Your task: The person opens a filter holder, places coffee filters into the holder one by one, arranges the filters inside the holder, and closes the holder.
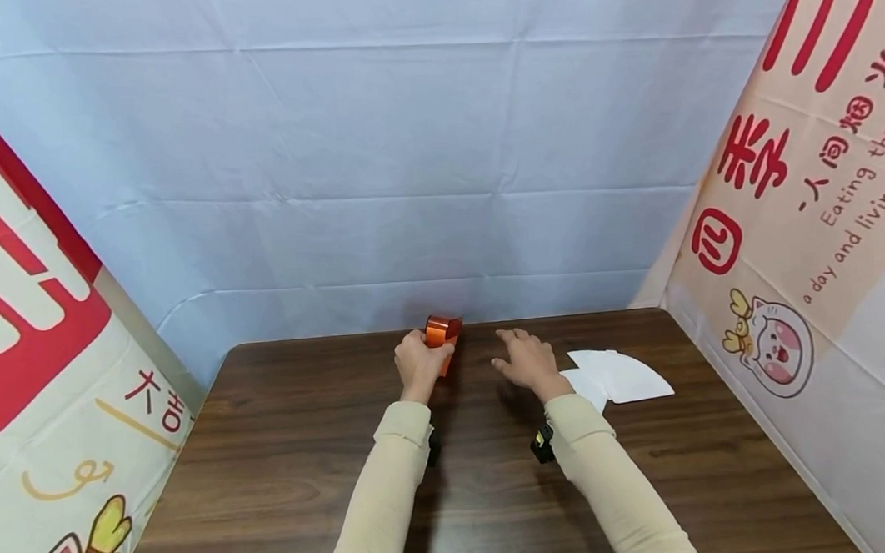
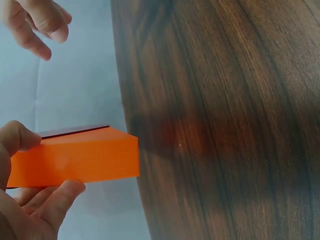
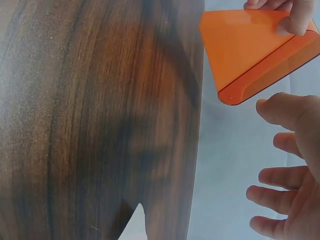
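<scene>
- Pale blue cloth [image 1: 375,130] hangs creased behind a dark brown wooden table [image 1: 294,460], with printed cloths at both sides, the left one [image 1: 12,366] bearing big red shapes, the right one [image 1: 846,230] red characters and a cartoon face
- Left hand [image 1: 419,363] pinches an orange box [image 1: 441,332] between thumb and fingers, near the table's far edge
- Seen from the right wrist, the box has a flat fan-shaped side and a rounded, shiny edge
- Right hand [image 1: 525,358] has its fingers spread and grips nothing, its thumb near the box but apart from it
- White paper [image 1: 628,377] lies on the table just beyond the right wrist, partly hidden by that arm
- Cream sleeves [image 1: 382,488] cover both forearms, and a small black device [image 1: 542,443] sits at the right wrist
</scene>
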Motion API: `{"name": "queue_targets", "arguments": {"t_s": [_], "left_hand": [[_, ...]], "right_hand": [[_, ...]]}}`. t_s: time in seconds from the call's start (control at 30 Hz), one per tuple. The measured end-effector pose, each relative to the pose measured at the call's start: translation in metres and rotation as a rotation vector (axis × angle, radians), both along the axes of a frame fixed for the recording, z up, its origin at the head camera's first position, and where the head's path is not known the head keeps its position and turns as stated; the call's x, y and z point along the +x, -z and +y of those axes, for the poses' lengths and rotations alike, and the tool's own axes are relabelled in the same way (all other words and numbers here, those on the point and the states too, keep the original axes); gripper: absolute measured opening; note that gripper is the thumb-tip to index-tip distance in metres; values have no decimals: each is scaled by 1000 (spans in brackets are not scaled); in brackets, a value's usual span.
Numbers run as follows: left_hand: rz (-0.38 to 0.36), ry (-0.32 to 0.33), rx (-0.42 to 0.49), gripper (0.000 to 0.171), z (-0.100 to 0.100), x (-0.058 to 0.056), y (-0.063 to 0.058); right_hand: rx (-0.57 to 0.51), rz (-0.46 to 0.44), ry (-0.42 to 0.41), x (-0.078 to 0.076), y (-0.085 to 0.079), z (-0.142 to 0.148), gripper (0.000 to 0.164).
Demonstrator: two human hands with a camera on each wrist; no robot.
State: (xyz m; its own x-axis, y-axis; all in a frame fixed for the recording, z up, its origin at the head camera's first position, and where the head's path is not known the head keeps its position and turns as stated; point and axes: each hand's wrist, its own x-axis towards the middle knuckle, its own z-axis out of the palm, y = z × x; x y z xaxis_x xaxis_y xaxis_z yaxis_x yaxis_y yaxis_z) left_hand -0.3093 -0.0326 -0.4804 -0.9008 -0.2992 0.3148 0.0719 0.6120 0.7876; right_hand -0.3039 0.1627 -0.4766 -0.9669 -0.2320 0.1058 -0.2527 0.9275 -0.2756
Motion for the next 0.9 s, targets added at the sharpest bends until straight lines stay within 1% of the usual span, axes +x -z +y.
{"name": "queue_targets", "arguments": {"t_s": [0.13,0.33,0.43,0.57,0.73,0.9], "left_hand": [[13,8,-10,29,-2,5,1],[8,25,15,27,-6,21,1],[19,29,24,27,-10,26,2],[27,39,19,27,-14,31,2],[-1,68,7,24,-17,36,1],[-27,120,46,21,-21,45,-2]], "right_hand": [[1,19,-7,6,1,-1,60],[22,37,-41,18,-1,1,61],[11,45,-42,23,-2,2,61],[-22,32,-43,28,-4,2,61],[-68,32,-61,34,-3,0,61],[-114,31,-63,42,-3,-3,60]]}}
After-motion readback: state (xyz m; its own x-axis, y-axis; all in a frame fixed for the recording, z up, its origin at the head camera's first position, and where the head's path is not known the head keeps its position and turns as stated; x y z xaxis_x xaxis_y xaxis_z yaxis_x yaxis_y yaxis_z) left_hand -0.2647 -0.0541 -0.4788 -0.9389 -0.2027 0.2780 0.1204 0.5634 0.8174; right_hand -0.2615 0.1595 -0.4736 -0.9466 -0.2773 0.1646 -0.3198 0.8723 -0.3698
